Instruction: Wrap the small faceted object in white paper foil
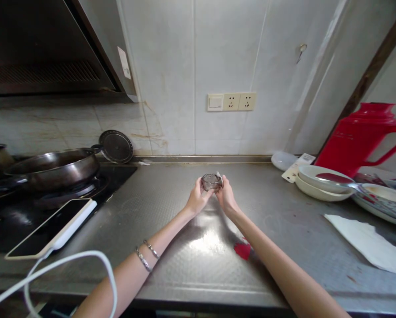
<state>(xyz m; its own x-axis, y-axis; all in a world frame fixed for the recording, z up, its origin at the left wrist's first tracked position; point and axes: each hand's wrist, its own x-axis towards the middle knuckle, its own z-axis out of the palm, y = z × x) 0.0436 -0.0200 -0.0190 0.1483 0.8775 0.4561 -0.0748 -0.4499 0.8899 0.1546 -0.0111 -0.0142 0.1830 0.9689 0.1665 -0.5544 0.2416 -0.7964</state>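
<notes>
Between both hands, over the middle of the steel counter (171,185), is a small dark-rimmed glass dish (211,181). My left hand (198,197) grips its left side, the thumb along the near edge. On the right side, my right hand (226,194) holds the same dish, with a bit of something white at its fingertips, too small to make out. Two silver bracelets circle my left forearm. A red patch (242,250) shows on the counter beside my right forearm.
On the left are a pan (55,170) on the stove, a round dark lid (116,146) and a phone (48,227) with a white cable. Stacked bowls (324,183), a red thermos (360,141) and a white paper sheet (367,243) lie right.
</notes>
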